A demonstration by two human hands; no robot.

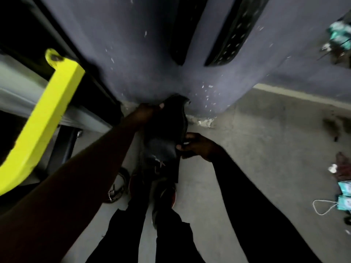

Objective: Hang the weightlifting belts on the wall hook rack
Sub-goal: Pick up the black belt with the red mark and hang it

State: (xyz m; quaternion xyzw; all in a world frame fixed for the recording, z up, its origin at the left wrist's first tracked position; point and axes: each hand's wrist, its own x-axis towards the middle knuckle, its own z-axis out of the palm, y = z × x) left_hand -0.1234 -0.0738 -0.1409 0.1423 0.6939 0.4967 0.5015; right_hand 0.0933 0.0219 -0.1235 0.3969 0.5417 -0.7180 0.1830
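A wide black weightlifting belt (167, 130) is held between both hands, low in front of the grey-blue wall (133, 54). My left hand (146, 112) grips its upper end close to the wall's foot. My right hand (197, 146) pinches its lower right edge. Two black belts hang on the wall above, one plain (188, 29) and one with rows of holes (233, 33); the hooks that carry them are out of view. Another belt with a metal buckle (116, 188) lies on the floor beside my left foot.
A yellow metal frame bar (43, 118) slants across the left side, close to my left arm. The grey concrete floor (256, 139) stretches to the right. Teal packets and a white cord (341, 198) lie at the far right edge. My shoes (163, 196) stand below the belt.
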